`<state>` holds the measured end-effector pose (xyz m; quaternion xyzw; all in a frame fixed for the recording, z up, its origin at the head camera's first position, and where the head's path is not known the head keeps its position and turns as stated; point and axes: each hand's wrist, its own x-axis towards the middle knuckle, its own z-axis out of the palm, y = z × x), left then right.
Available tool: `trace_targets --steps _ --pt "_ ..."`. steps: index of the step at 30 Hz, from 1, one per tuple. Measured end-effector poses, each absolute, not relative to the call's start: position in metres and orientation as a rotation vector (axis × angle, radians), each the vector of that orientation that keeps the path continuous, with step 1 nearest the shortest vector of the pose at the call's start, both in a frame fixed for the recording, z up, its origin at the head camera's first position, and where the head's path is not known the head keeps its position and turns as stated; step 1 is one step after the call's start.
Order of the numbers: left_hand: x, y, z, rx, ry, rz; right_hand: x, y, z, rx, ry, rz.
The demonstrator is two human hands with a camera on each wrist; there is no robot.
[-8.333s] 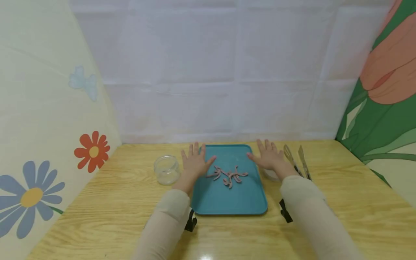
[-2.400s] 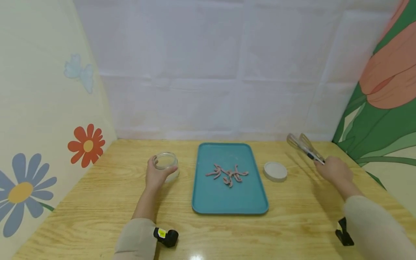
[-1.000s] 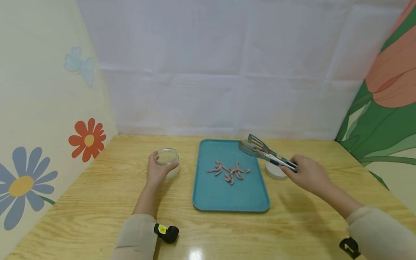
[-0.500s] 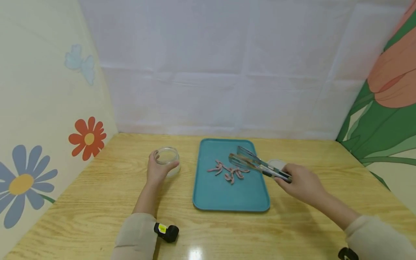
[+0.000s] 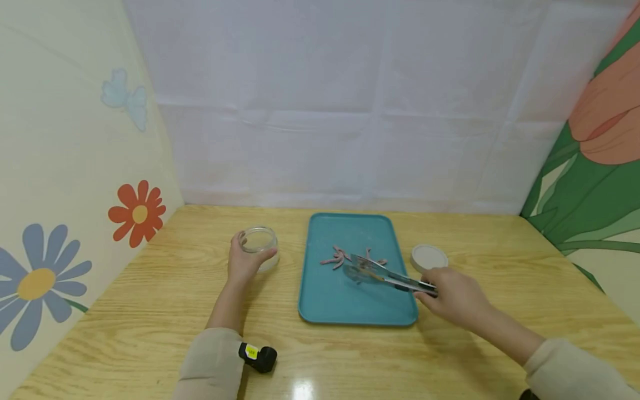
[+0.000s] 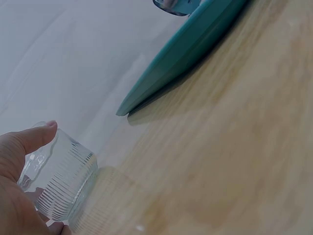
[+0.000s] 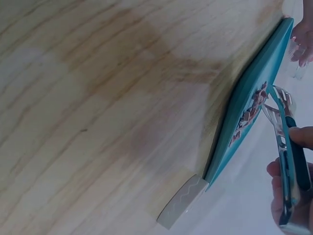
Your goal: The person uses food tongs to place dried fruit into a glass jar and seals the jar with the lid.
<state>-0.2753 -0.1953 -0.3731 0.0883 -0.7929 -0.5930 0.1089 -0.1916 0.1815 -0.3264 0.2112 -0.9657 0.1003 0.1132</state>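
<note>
My left hand [image 5: 244,263] curls around a clear, ribbed glass jar [image 6: 68,178] with an open top, left of the blue tray [image 5: 345,309]. In my right hand [image 5: 457,295] is a pair of metal tongs [image 5: 399,281] with dark grips. Their slotted ends reach low over the tray, right at the thin, pinkish, curled strips [image 5: 336,258], and hide some of them. The right wrist view shows the tongs' two ends [image 7: 283,103] apart, close to the pile. What lies between them is hidden in the head view.
A round white lid [image 5: 430,258] lies on the wooden table [image 5: 160,328], just right of the tray and close behind my right hand. A white cloth [image 5: 300,150] hangs along the table's back edge, with flowered walls on both sides.
Over the last second, my right hand brings the tongs down and toward me, from the tray's back right to the strips. My left hand stays at the jar.
</note>
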Motion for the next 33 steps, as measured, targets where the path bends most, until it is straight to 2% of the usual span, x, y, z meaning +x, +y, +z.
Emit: trace_targets --steps 33 --pt "-0.2757 -0.1949 -0.3737 0.263 -2.315 -1.774 -0.1895 0.1811 -0.3371 0.724 -2.63 0.267"
